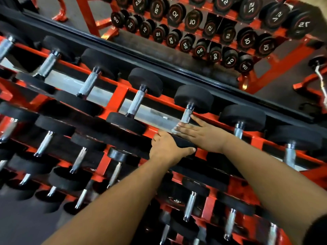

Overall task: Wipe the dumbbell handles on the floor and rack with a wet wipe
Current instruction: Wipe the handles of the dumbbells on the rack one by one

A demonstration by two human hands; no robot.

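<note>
A red rack [120, 96] holds rows of black dumbbells with chrome handles. My right hand [200, 134] lies over the lower part of one top-row dumbbell handle [187, 116]. It holds a white wet wipe [175, 130] against the handle, thumb on the far side and fingers across it. My left hand [166, 150] grips the near black head [184, 143] of the same dumbbell, fingers curled over its edge. The dumbbell's far head [193, 98] rests on the rack's back rail.
Neighbouring dumbbells [137, 101] [242, 119] sit close on both sides. Lower rows of smaller dumbbells [115, 167] lie under my arms. A mirror behind the rack reflects numbered dumbbell ends [192, 22]. Dark rubber floor [21, 227] shows at the lower left.
</note>
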